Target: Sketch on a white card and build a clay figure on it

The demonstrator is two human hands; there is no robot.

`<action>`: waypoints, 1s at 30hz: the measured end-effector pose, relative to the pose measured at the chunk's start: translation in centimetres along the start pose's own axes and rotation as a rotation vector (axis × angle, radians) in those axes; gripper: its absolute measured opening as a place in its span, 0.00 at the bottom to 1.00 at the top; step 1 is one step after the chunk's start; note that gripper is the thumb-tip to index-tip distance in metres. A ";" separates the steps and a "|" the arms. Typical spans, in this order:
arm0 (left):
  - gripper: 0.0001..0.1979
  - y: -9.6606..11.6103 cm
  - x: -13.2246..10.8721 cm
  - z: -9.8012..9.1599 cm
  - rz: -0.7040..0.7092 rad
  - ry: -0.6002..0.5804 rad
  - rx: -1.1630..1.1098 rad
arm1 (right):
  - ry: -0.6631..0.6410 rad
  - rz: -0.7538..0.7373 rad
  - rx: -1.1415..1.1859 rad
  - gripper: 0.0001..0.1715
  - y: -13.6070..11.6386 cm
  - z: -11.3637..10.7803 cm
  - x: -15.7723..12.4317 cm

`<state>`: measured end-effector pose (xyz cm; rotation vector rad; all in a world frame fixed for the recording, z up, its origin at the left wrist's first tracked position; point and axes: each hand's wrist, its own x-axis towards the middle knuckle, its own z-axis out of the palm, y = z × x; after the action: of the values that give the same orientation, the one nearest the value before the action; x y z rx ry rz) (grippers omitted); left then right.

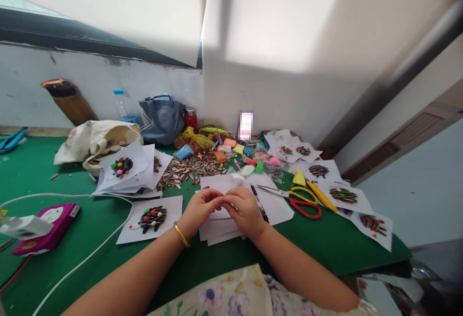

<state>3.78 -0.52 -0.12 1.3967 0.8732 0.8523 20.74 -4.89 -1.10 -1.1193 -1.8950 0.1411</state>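
Observation:
My left hand (200, 208) and my right hand (244, 209) meet fingertip to fingertip over a stack of white paper sheets (275, 206) on the green table (90, 219). Both hands are closed in a pinch on something small that I cannot make out. A gold bangle circles my left wrist. A black pen (259, 202) lies on the paper just right of my right hand. To the left of my left hand lies a sheet with a seed-and-clay figure (153, 217).
A pile of sunflower seeds (188, 169) and coloured clay packets (249, 161) lie behind the paper. Scissors (300, 200) rest to the right. More figure sheets line the right edge (343, 194). Bags, bottles and a pink device (50, 224) with a white cable are at left.

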 end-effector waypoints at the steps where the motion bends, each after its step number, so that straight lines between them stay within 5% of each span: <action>1: 0.15 0.0 0.0 0.0 -0.002 0.006 -0.020 | 0.010 0.015 0.018 0.08 0.1 0.0 0.0; 11: 0.15 -0.5 0.1 -0.1 0.011 0.021 0.006 | 0.045 0.116 0.130 0.05 0.5 0.5 0.0; 30: 0.19 -0.7 0.1 -0.1 -0.083 -0.079 -0.117 | 0.087 0.070 0.178 0.07 0.2 0.6 -0.2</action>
<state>3.68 -0.38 -0.79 1.2751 0.8030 0.7674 20.47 -4.77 -1.65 -1.0543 -1.7309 0.2897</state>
